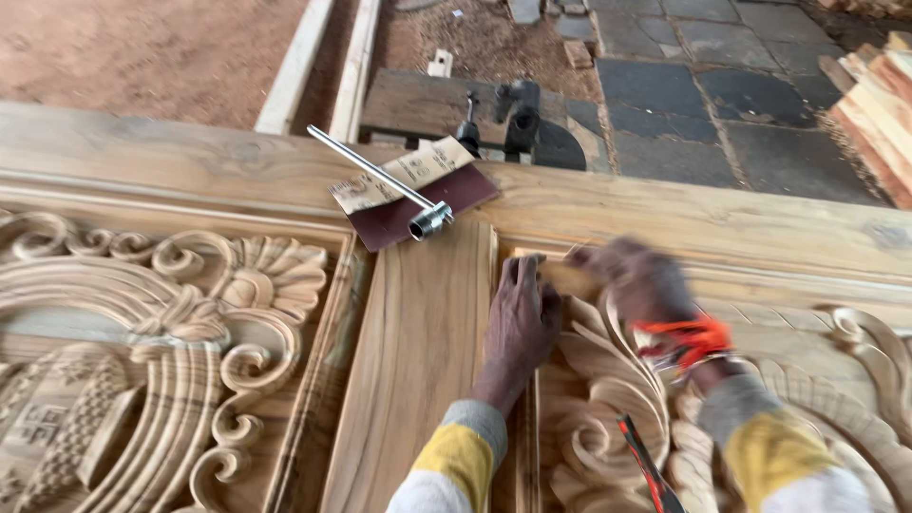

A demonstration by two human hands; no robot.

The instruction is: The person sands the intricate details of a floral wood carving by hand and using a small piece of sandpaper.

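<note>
**Two hands on a carved wooden panel**

Two bare hands, both at the carved panel (237, 313), a large pale slab of wood lying flat and filling most of the view. Left hand (521, 318) spread flat, palm down, fingers together and pointing away, pressed on the panel's plain edge strip just left of the carved leaf scroll (608, 399). Nothing gripped in it. Right hand (636, 280) blurred with motion, just right of the left hand and over the top of the leaf scroll; seemingly closed round a small pale piece (560, 275) against the wood, though too smeared to tell what or how tightly. Orange cord (689, 339) wound round the right wrist. Grey and yellow sleeves on both forearms.

Near the panel's upper rail, beyond the left hand: a sheet of dark red sandpaper (418, 204), one corner folded to show its tan backing, with a metal socket wrench (380, 176) lying across it, socket end toward the hands. Low on the panel, beside the leaf scroll, a red-and-black tool handle (641, 465). Beyond the panel's far edge, a black clamp (518, 119), stone paving (722, 85) and stacked planks (879, 114).
</note>
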